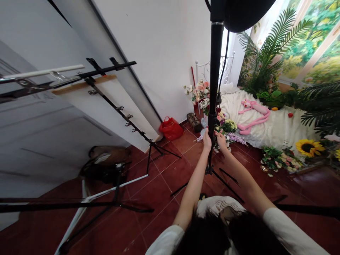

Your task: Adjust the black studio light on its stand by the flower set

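Note:
A tall black light stand (215,67) rises in front of me, with a large black lamp head (245,12) at the top and a cable hanging beside its pole. My left hand (207,141) is closed on the pole from the left, just below a black joint. On the pole's right side, at about the same height, my right hand (221,140) has its fingers curled in against the stand; what its fingertips pinch is too small to make out. The stand's dark legs spread over the red tiles below my hands.
Flowers (200,92) stand behind the pole. A pink plush toy (256,111) lies on a white-covered bed (278,129) at right, near palm leaves (276,42) and a sunflower (309,147). At left are a red bag (171,128), a backdrop stand with clips (114,106) and a white-legged stand (117,187).

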Tool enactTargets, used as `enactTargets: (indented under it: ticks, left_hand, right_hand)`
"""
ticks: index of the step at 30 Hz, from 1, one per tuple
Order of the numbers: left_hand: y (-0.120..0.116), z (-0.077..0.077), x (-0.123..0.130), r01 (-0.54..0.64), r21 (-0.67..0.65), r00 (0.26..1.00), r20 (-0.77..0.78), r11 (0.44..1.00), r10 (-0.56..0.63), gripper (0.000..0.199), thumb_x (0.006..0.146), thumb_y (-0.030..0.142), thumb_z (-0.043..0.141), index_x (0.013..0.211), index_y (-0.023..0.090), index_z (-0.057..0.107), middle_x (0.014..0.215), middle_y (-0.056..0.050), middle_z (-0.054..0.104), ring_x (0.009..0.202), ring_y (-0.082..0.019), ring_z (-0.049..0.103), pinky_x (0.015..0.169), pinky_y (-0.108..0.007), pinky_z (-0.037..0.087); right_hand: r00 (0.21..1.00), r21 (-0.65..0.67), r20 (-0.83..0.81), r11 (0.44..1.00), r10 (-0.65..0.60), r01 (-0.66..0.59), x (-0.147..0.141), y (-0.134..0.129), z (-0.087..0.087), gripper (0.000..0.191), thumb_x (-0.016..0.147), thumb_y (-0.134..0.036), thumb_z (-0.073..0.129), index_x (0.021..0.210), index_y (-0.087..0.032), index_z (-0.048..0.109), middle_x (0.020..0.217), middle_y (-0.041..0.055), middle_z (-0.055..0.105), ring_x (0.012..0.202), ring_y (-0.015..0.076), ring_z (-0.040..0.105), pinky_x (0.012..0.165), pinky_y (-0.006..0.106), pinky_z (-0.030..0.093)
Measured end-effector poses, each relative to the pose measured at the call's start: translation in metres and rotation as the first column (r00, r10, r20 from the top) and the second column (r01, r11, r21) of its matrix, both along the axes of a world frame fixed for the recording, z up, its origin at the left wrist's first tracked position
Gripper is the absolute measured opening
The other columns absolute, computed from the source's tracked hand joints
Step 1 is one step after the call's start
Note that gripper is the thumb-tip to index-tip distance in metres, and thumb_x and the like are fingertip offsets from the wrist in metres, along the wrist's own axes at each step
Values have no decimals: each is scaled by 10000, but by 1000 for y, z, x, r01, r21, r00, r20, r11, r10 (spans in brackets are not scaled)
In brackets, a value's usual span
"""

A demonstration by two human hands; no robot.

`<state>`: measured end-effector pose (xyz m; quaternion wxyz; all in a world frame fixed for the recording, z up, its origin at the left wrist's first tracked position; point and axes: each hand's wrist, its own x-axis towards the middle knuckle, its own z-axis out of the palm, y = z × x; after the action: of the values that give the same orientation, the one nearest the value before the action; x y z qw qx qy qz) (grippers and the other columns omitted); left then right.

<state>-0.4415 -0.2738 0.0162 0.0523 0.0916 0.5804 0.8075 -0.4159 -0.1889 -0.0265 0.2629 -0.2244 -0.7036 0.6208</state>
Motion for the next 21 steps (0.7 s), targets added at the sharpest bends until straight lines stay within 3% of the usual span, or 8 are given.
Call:
enactTargets:
  ticks: [3,5,9,12,15,18,21]
  left_hand:
    - [0,11,10,-16,46,1000,-6,999,17,572,914,628,330,820,158,643,847,-93,707,876,-195,684,879,-339,538]
    - [-1,15,24,-109,15,992,-57,994,109,528,937,582,331,959,166,654,1034,-111,706,1055,-210,660,981,-348,500]
    - [-9,11,62,-258,-109,946,-231,960,228,473,960,486,370,1315,218,531,1439,-107,517,1389,-217,442,1167,-366,346]
    - [-15,-3,91,-291,-209,925,-310,934,219,510,962,432,389,1428,229,425,1545,-118,383,1473,-228,312,1209,-393,282]
    - [-15,-25,117,-267,-272,937,-299,924,183,536,968,390,375,1478,228,356,1588,-131,287,1498,-232,253,1187,-403,324]
    - [-6,-48,143,-162,-302,959,-272,939,78,533,956,349,405,1474,234,358,1583,-135,274,1483,-239,284,1151,-402,379]
    - [10,-63,164,-30,-308,973,-227,951,-43,486,919,291,456,1402,235,442,1514,-147,365,1419,-245,385,1097,-406,437]
  right_hand:
    - [1000,10,3,1000,-18,18,0,0,2,440,797,-636,500,672,-213,502,578,-27,482,648,139,487,581,233,418]
    - [999,9,21,999,-41,40,4,2,-1,453,802,-640,505,654,-212,499,562,-25,492,623,137,492,572,238,417]
    - [993,-112,110,992,-50,62,35,8,-27,488,768,-655,564,587,-206,503,521,-14,533,528,127,514,553,247,432]
    - [989,-270,142,960,-31,69,82,14,-60,506,710,-673,626,566,-195,545,519,6,585,494,126,534,547,253,453]
    - [976,-345,211,929,-59,131,140,24,-87,524,667,-687,669,535,-191,566,522,26,626,480,129,553,538,254,465]
    - [957,-389,242,888,-159,246,198,39,-102,495,617,-663,726,565,-185,608,599,46,684,525,142,615,544,247,491]
    - [918,-424,254,819,-303,387,250,59,-106,461,624,-614,740,573,-171,623,600,50,689,487,124,605,495,226,480]
